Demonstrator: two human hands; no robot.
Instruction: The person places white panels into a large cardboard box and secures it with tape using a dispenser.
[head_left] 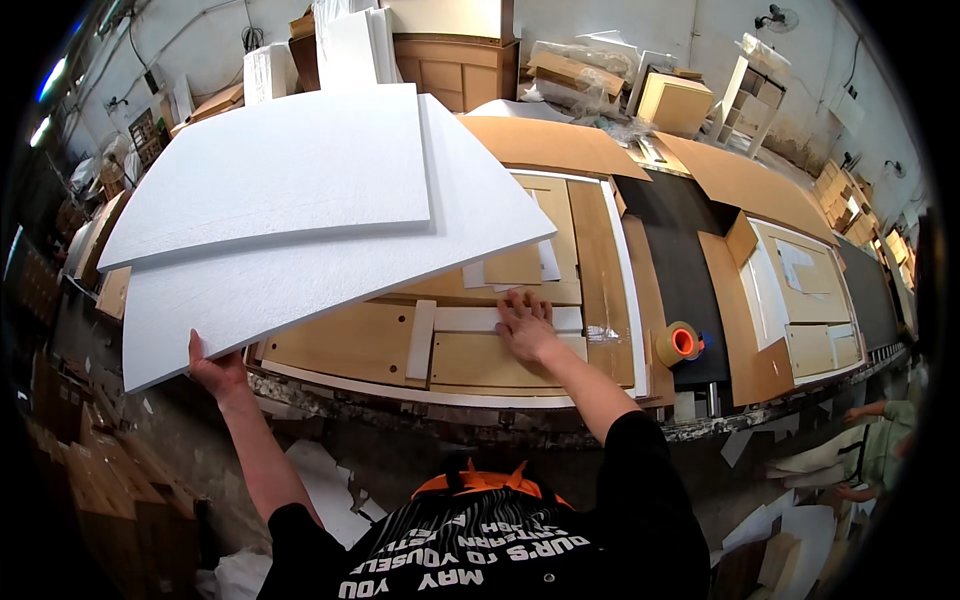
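My left hand (218, 372) grips the near left edge of a large white foam sheet (340, 290), thumb up along the edge. A second, smaller foam sheet (280, 165) lies on top of it. Both sheets are tilted over the left part of an open carton holding light wood panels (340, 338), hiding much of it. My right hand (527, 325) rests with fingers spread on a white foam strip (462, 318) between the panels and holds nothing. Just beyond it, white paper sheets (549, 262) and a small tan piece (513, 268) lie on the panels, partly under the foam.
A tape roll with an orange core (682, 343) stands right of the carton on the dark conveyor (690, 290). Farther right is another open carton (745, 330) with panels. A person in a green top (890, 440) is at the far right. Stacked boards (110, 490) stand lower left.
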